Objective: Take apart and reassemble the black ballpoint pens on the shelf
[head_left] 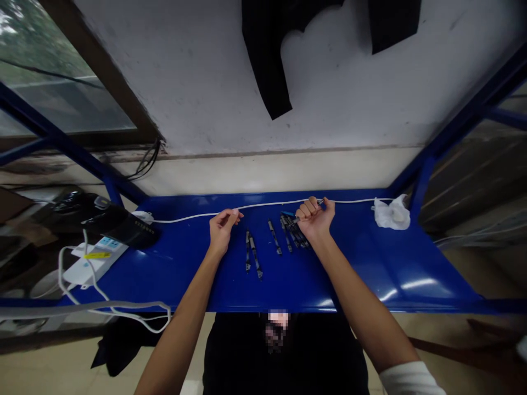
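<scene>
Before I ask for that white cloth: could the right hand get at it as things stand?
Probably yes. The right hand is holding a pen, but only bare blue metal shelf seems to lie between it and the white cloth. Nothing stands in the way.

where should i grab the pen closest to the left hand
Pinch the pen around mid-barrel, coming from above and its left, since it lies flat and slim on the blue shelf, with another pen close along its right side.

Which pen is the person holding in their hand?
The blue-ended pen gripped in the right hand; the other pens all lie on the blue shelf.
</scene>
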